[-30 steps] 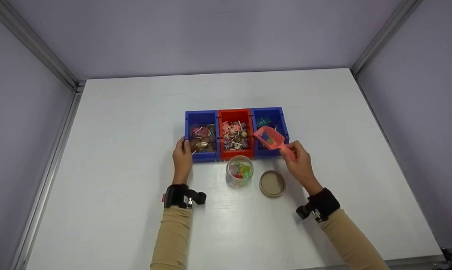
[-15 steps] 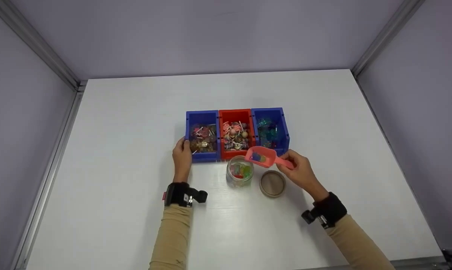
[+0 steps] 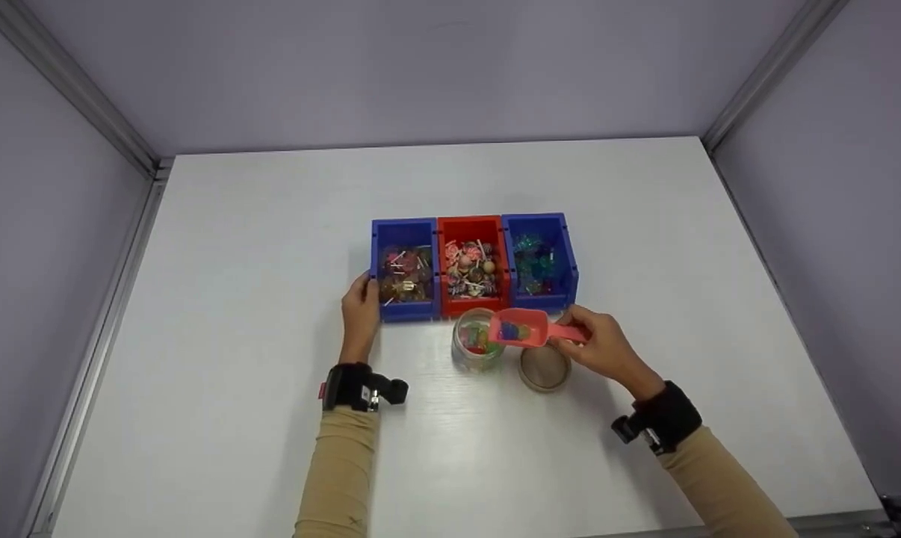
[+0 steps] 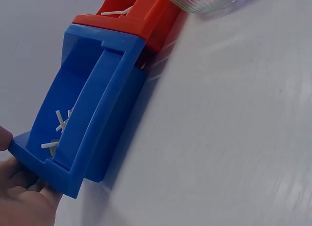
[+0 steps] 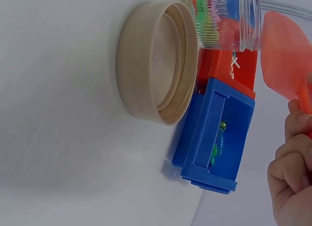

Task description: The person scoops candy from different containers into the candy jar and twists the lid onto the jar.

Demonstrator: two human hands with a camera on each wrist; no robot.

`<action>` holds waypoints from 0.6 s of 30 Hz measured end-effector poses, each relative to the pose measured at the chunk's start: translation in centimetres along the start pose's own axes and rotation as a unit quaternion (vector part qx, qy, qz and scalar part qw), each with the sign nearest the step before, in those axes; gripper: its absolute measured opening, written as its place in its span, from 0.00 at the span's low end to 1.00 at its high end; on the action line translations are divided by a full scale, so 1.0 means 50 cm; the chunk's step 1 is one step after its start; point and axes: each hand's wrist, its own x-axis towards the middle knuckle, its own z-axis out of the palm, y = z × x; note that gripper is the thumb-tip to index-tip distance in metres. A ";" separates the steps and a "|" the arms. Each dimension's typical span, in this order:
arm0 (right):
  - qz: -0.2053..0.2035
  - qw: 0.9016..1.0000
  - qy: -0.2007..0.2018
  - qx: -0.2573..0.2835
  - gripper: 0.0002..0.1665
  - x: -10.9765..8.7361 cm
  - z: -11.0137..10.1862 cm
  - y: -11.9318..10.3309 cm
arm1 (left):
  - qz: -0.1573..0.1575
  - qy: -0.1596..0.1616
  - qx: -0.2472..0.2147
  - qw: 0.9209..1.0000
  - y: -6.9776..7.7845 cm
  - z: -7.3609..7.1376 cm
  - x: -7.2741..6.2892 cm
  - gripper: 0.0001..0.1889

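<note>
My right hand point(image 3: 604, 344) grips the handle of a pink scoop point(image 3: 538, 320), which holds a few blue and yellowish candies. The scoop's front edge overhangs the right side of a clear glass jar point(image 3: 465, 364) with colourful candies inside. My left hand point(image 3: 360, 317) holds the side wall of the left blue bin point(image 4: 105, 104), thumb above the rim and fingers below it in the left wrist view. Lollipops lie in that bin. In the right wrist view the scoop is apart from the jar's mouth, with its underside showing.
A red bin point(image 3: 471, 307) of lollipops sits between the left bin and a right blue bin point(image 3: 546, 301) with blue-green candies. A beige lid point(image 5: 134, 65) lies inner side up beside the jar on the white table point(image 3: 234, 299).
My right hand has brought the loaded scoop from over the right blue bin towards me, down to the jar's right edge. The left hand stays on the left bin.
</note>
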 end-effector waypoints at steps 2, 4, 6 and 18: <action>-0.014 1.000 -0.006 -0.014 0.10 0.003 -0.001 0.021 | 0.000 -0.003 0.003 1.000 -0.001 0.000 0.001 0.23; -0.031 0.999 -0.013 -0.028 0.11 0.005 -0.003 0.038 | -0.001 -0.003 0.003 1.000 -0.001 0.001 0.000 0.23; -0.041 0.998 -0.020 -0.042 0.12 0.008 -0.008 0.043 | -0.002 -0.005 0.001 1.000 0.000 0.001 -0.001 0.23; -0.040 0.988 -0.046 -0.142 0.10 0.023 -0.030 0.001 | 0.005 0.001 -0.002 1.000 0.000 0.001 0.000 0.22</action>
